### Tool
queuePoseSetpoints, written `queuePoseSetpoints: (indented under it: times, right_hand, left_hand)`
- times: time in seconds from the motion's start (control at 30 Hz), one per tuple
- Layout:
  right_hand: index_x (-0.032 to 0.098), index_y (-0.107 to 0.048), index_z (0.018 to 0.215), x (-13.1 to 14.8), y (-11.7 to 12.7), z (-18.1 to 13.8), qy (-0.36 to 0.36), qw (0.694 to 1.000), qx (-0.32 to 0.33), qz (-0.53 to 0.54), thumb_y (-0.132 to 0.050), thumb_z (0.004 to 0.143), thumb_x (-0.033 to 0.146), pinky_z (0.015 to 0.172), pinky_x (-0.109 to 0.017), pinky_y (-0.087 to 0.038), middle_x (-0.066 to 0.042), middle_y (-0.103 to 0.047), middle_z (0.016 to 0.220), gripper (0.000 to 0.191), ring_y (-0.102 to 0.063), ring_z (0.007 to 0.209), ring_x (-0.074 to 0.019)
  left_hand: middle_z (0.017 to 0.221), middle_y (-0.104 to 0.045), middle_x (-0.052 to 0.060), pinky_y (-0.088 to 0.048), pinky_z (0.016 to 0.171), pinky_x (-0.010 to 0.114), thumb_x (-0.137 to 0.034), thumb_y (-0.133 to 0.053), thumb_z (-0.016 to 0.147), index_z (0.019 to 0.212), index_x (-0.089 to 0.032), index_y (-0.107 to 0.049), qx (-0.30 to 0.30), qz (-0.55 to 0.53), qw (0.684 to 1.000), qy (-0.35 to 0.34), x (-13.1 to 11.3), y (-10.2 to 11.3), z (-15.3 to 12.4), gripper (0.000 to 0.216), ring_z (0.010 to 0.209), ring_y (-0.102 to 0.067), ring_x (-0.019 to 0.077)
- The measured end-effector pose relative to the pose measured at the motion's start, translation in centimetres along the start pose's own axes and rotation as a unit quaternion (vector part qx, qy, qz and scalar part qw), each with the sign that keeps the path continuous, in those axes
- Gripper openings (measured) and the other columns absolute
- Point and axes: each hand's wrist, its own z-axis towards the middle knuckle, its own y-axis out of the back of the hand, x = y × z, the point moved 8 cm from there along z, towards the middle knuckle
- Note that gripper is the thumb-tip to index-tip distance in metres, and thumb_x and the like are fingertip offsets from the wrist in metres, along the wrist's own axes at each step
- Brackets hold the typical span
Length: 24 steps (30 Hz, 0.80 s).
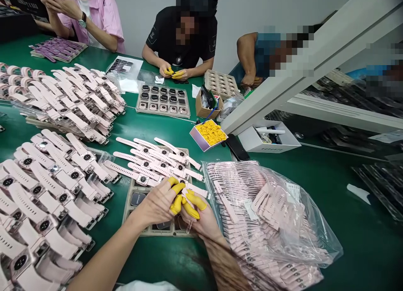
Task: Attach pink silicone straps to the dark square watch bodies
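My left hand (162, 202) and my right hand (203, 213), both with yellow finger cots, meet over a tray (126, 215). Their closed fingertips pinch a pale pink watch strap (185, 193) between them; most of it is hidden by the fingers. Just beyond lie several watches with pink straps (163, 158), face down in rows across the back of that tray. Dark square watch faces (137, 198) show in the tray's nearer compartments, partly covered by my hands. To the right of my right hand is a clear plastic bag (315, 224) full of pink straps.
Stacked trays of pink-strapped watches (44, 190) fill the left side. A box of yellow finger cots (209, 133), a phone (236, 147) and a white box (267, 142) stand ahead. Farther back are a watch tray (163, 101) and co-workers seated across the green table (330, 177). A pale post slants at right.
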Motion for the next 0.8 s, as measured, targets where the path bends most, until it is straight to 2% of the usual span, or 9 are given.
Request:
queuePoseSetpoints:
  times: [0.1,0.27,0.37,0.47,0.57,0.63,0.7,0.77,0.8]
  right_hand:
    - [0.019,-0.060,0.076,0.0,0.1,-0.1,-0.004,1.000,-0.004,-0.026,-0.075,0.091,0.042,0.038,-0.019,-0.032,0.010,-0.037,0.043,0.031,-0.024,0.036,-0.0057]
    - [0.019,-0.065,0.086,0.7,0.4,-0.3,0.033,0.998,-0.023,-0.048,-0.072,0.093,0.047,0.040,-0.020,-0.037,0.007,-0.046,0.048,0.030,-0.031,0.039,-0.0075]
    - [0.020,-0.067,0.097,1.0,0.5,-0.4,0.049,0.994,-0.042,-0.086,-0.073,0.091,0.053,0.041,-0.020,-0.040,0.007,-0.050,0.053,0.035,-0.034,0.040,-0.0077]
    - [0.021,-0.066,0.094,0.1,0.3,-0.5,-0.014,0.995,-0.024,-0.099,-0.073,0.089,0.058,0.037,-0.019,-0.034,0.008,-0.046,0.052,0.039,-0.028,0.038,-0.0064]
    - [0.020,-0.065,0.091,-1.2,-0.2,-0.9,-0.106,0.989,0.031,-0.103,-0.068,0.092,0.060,0.034,-0.017,-0.024,0.009,-0.041,0.053,0.040,-0.021,0.038,-0.0050]
    - [0.018,-0.066,0.089,-1.5,-0.2,-1.1,-0.147,0.979,0.055,-0.128,-0.067,0.094,0.058,0.035,-0.017,-0.019,0.009,-0.038,0.054,0.040,-0.020,0.040,-0.0046]
    - [0.017,-0.067,0.088,-1.2,0.3,-1.1,-0.154,0.975,0.047,-0.153,-0.068,0.094,0.055,0.036,-0.017,-0.020,0.009,-0.040,0.055,0.039,-0.021,0.041,-0.0042]
    - [0.018,-0.066,0.092,-0.3,0.8,-0.8,-0.104,0.982,0.018,-0.156,-0.072,0.093,0.052,0.039,-0.017,-0.027,0.008,-0.047,0.059,0.035,-0.025,0.042,-0.0038]
    - [0.019,-0.066,0.094,0.3,1.0,-0.6,-0.062,0.987,0.002,-0.149,-0.074,0.092,0.051,0.041,-0.017,-0.030,0.007,-0.051,0.062,0.033,-0.028,0.042,-0.0038]
  left_hand:
    - [0.115,-0.066,0.015,-0.058,0.100,0.044,-0.020,-0.044,0.100,0.126,-0.014,-0.061,0.003,-0.026,1.000,0.007,0.3,-0.1,-0.1,0.032,0.110,-0.065,0.0274]
    - [0.127,-0.066,0.014,-0.060,0.094,0.037,-0.022,-0.051,0.100,0.140,-0.019,-0.053,-0.010,-0.215,0.972,0.094,1.5,0.2,-0.2,0.040,0.113,-0.068,0.0238]
    - [0.111,-0.070,0.010,-0.061,0.085,0.035,-0.028,-0.064,0.095,0.117,-0.019,-0.065,-0.077,-0.300,0.941,0.136,2.1,0.6,-0.2,0.023,0.099,-0.070,0.0222]
    - [0.103,-0.071,0.008,-0.061,0.085,0.034,-0.036,-0.074,0.089,0.099,-0.018,-0.068,-0.146,-0.383,0.901,0.143,2.5,1.0,-0.1,0.021,0.095,-0.070,0.0214]
    - [0.094,-0.073,0.005,-0.062,0.073,0.031,-0.044,-0.080,0.084,0.093,-0.019,-0.063,-0.251,-0.484,0.817,0.188,4.6,1.8,-0.9,0.032,0.079,-0.072,0.0182]
    - [0.093,-0.075,0.003,-0.062,0.065,0.029,-0.046,-0.082,0.082,0.094,-0.020,-0.057,-0.354,-0.503,0.756,0.224,6.7,2.9,-2.1,0.038,0.069,-0.071,0.0158]
    - [0.100,-0.076,0.005,-0.062,0.062,0.027,-0.045,-0.083,0.082,0.102,-0.021,-0.055,-0.431,-0.491,0.716,0.244,8.2,3.9,-3.2,0.042,0.066,-0.071,0.0146]
    - [0.107,-0.077,0.007,-0.061,0.058,0.027,-0.044,-0.081,0.083,0.112,-0.021,-0.056,-0.423,-0.478,0.723,0.264,8.7,3.8,-3.2,0.045,0.064,-0.072,0.0148]
    - [0.109,-0.077,0.009,-0.062,0.057,0.028,-0.044,-0.079,0.084,0.116,-0.020,-0.057,-0.382,-0.474,0.745,0.273,8.5,3.2,-2.8,0.045,0.065,-0.072,0.0159]
